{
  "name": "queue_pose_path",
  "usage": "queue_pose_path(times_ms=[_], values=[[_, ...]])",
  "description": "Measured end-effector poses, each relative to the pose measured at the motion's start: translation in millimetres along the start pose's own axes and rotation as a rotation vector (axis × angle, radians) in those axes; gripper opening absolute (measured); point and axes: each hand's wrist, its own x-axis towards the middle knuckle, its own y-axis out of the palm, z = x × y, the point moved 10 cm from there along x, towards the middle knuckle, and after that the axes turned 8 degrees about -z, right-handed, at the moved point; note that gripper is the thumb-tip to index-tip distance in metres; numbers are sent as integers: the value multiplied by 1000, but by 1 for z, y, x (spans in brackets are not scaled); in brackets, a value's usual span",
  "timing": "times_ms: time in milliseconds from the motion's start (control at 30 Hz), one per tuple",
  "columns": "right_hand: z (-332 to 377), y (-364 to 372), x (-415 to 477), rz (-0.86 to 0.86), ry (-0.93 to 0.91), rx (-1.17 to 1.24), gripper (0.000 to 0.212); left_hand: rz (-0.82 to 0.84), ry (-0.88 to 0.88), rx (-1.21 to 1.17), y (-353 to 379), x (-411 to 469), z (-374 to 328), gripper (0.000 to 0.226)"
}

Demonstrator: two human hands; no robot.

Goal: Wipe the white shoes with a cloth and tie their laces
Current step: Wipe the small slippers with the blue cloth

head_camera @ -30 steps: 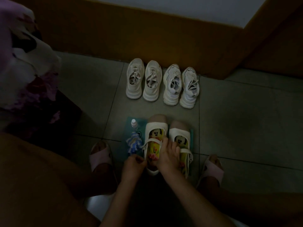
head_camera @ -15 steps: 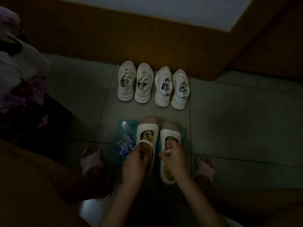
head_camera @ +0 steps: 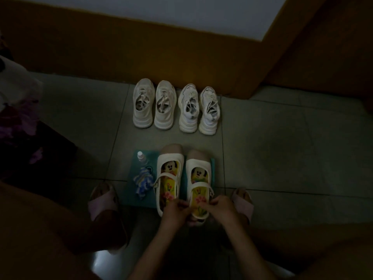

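Note:
Two pairs of white lace-up sneakers stand by the wall, the left pair [head_camera: 153, 104] and the right pair [head_camera: 198, 109], laces loose. Nearer me two white strap sandals with cartoon insoles sit on a teal mat [head_camera: 139, 190]: the left sandal [head_camera: 168, 174] and the right sandal [head_camera: 198, 178]. My left hand [head_camera: 175, 214] and my right hand [head_camera: 221, 207] both grip the heel end of the right sandal. A blue-and-white cloth [head_camera: 143, 181] lies bunched on the mat beside a small bottle [head_camera: 141, 156].
My feet in pink slippers rest on the tiled floor, one at the left [head_camera: 103, 203] and one at the right [head_camera: 243, 203]. A dark orange skirting wall [head_camera: 161, 57] runs behind the sneakers. Flowered fabric [head_camera: 18, 110] hangs at the left edge.
My hands moved off the sandal straps down to the heel of the right sandal. The right sandal's cartoon insole, covered before, now shows. The view shifted slightly.

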Motion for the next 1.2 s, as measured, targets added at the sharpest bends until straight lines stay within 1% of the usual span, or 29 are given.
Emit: queue_pose_path(times_ms=[33,67,133,167,233,267,333,400,467,567,700,800,900,967,1067,1133,1200], values=[[1,0,-2,32,14,48,38,38,-52,-98,3,2,3,27],[2,-2,-3,53,20,87,39,59,-73,-144,4,2,3,26],[4,-7,-4,67,20,154,35,69,-56,-149,5,1,1,24],[6,-8,-5,70,15,188,29,53,-30,-126,5,0,0,23],[6,-8,-5,60,18,254,14,-43,81,27,-1,-2,-7,17],[6,-8,-5,35,18,291,15,-117,159,146,-6,-3,-13,13],[2,-8,-5,-45,9,309,26,-238,307,368,-11,-5,-22,11],[-1,-7,-6,-118,-10,270,31,-288,376,482,-12,-7,-25,15],[-4,-7,-7,-168,-28,272,30,-297,387,531,-11,-6,-25,19],[-5,-8,-6,-229,-59,286,21,-301,389,554,-11,-4,-23,22],[-7,-2,-4,-315,-58,320,17,-298,377,548,-10,-1,-21,18],[-7,-3,-7,-405,-81,246,19,-287,354,519,-9,1,-21,15],[-4,-10,-7,-505,-138,3,16,-283,340,497,-10,3,-21,11],[-1,-10,-6,-519,-171,-104,20,-278,336,479,-9,4,-21,10],[7,-12,-5,-551,-227,-156,31,-271,337,462,-8,4,-21,11],[6,-15,0,-573,-213,-107,44,-260,337,438,-7,4,-20,12],[1,-18,9,-559,-168,-22,52,-250,338,440,-6,4,-20,14]])
